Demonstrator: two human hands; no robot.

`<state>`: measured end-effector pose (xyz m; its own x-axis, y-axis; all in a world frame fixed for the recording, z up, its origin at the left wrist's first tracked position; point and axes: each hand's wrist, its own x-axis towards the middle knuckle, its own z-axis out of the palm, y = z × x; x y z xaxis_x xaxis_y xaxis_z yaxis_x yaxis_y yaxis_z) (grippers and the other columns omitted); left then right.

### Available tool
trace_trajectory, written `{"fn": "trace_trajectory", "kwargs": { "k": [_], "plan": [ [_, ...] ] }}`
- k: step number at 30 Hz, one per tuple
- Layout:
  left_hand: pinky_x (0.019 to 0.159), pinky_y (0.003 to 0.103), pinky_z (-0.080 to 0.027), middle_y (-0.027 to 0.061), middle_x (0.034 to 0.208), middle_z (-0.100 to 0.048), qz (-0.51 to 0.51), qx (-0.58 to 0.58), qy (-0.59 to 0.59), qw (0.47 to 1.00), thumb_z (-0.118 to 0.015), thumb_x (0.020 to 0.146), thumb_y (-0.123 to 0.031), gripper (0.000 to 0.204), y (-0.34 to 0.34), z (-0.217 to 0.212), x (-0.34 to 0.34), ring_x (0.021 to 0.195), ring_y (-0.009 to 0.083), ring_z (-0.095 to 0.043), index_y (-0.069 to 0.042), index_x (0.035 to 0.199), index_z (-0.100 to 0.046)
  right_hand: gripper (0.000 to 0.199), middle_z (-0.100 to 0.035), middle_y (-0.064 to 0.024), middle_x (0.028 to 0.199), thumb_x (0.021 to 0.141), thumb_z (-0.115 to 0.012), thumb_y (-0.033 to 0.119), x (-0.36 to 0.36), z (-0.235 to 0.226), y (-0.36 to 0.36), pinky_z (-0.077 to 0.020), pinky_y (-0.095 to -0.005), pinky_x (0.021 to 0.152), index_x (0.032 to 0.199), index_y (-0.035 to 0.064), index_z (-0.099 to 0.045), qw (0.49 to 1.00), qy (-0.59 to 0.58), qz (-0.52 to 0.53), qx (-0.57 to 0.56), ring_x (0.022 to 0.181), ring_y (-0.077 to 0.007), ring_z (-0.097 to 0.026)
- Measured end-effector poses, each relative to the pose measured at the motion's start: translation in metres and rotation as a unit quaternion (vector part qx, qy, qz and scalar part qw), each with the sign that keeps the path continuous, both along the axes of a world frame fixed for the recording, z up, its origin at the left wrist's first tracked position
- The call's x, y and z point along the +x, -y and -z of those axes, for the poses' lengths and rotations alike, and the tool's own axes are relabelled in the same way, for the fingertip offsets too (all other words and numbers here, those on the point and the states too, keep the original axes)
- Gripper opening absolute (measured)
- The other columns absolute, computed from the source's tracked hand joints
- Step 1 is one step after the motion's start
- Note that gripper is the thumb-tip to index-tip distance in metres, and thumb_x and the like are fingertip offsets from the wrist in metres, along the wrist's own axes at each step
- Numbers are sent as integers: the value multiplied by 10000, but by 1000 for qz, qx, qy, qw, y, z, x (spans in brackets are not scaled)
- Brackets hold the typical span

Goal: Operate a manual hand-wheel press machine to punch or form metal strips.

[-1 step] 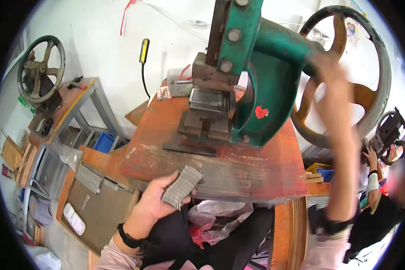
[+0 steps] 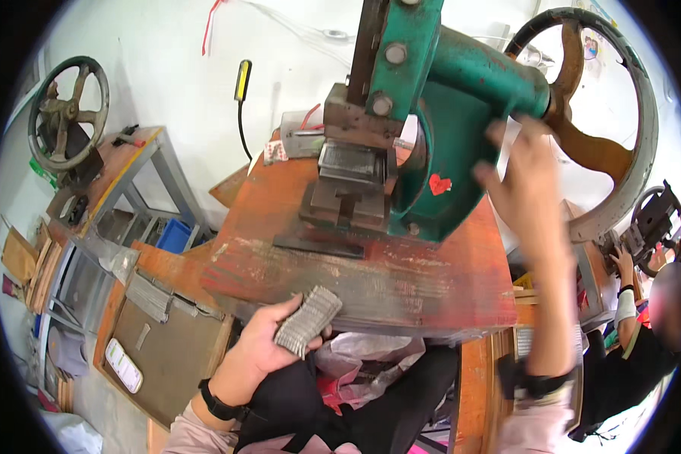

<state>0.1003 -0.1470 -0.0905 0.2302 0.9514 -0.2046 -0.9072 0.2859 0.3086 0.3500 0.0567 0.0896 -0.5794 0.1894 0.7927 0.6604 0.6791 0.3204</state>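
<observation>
A stack of thin grey metal strips (image 2: 309, 321) lies across my left hand (image 2: 263, 342), gripped between thumb and fingers near the front edge of the wooden bench. Raised beside the green arbor press (image 2: 461, 121), my right hand (image 2: 528, 178) is blurred, its fingers apart and nothing seen in them. It is just left of the large handwheel (image 2: 637, 144) and does not appear to grip it. Under the ram sits a steel die block (image 2: 352, 165) on a dark metal base (image 2: 346, 206). A flat dark bar (image 2: 319, 247) rests on the bench in front of the base.
At left, a wooden tray (image 2: 181, 374) holds rows of grey strips (image 2: 150, 296) and a phone (image 2: 124, 365). Another handwheel press (image 2: 69, 113) stands beyond. A plastic bag (image 2: 371, 356) lies at my lap. A co-worker (image 2: 628, 371) sits at far right.
My right hand has come down and left, away from the handwheel hub. The wheel's spokes have turned. My left hand keeps the strips in nearly the same place.
</observation>
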Motion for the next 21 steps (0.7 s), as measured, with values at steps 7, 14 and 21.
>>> {"fn": "trace_trajectory", "kwargs": {
  "k": [7,14,21],
  "plan": [
    [653,368,-494,205,1075,-595,156,-113,115,974,-389,964,-246,380,10,83,49,901,342,-587,22,1212,-496,459,-464,-241,1171,799,-669,203,11,197,27,-383,-470,940,1163,-21,-503,963,-103,18,-250,1095,-413,-446],
    [668,395,-482,160,1063,-586,86,-356,47,929,-405,958,-302,350,5,252,105,865,296,-583,-13,1127,-506,442,-474,-252,1182,810,-656,240,-11,199,24,-383,-480,943,1139,-28,-530,945,-91,-4,-314,1115,-417,-438],
    [621,293,-498,65,850,-595,54,-162,-235,957,-588,908,-276,297,29,186,64,727,173,-609,-3,1022,-560,403,-451,-249,1235,846,-610,179,10,196,31,-328,-471,1003,1176,-33,-518,921,-75,49,-379,1179,-405,-392]
  ]
}}
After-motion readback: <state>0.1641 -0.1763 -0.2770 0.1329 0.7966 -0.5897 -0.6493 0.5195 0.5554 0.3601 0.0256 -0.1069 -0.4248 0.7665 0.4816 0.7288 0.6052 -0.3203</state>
